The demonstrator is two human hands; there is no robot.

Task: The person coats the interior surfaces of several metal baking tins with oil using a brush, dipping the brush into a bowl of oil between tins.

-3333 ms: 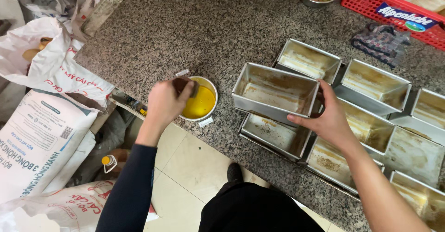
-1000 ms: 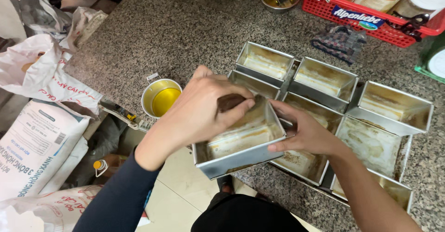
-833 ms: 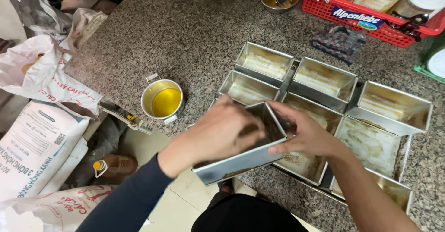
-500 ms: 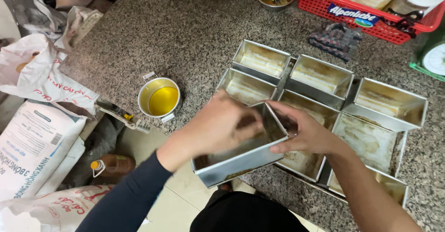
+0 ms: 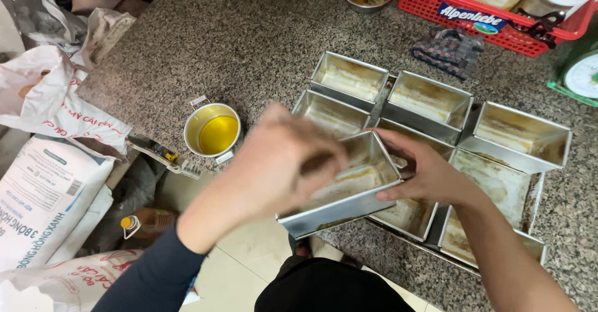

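A rectangular metal loaf pan [image 5: 349, 184] is being held tilted at the counter's near edge, its open mouth facing up toward the camera. Its walls are dull grey steel with a yellowish, greasy film on the floor and browned staining along the inner sides.

The right hand [image 5: 430, 175] is gripping the pan's end at about 3 o'clock, thumb lying over the rim and fingers wrapped against the outer wall, clamped on the metal. The left hand [image 5: 280, 162] is reaching into the pan from 9 o'clock; it is blurred, with the fingers bunched together over the floor of the pan, and I cannot tell what they are pinching.

At 12 to 3 o'clock of the held pan, more loaf pans [image 5: 430, 103] of the same shape are sitting packed side by side on the speckled granite counter [image 5: 237, 44]. At 9 o'clock, a small round metal cup of yellow oil [image 5: 213, 131] is standing on the counter, well apart from the pan. At 1 o'clock, far back, a red plastic basket [image 5: 529, 32] is holding jars.
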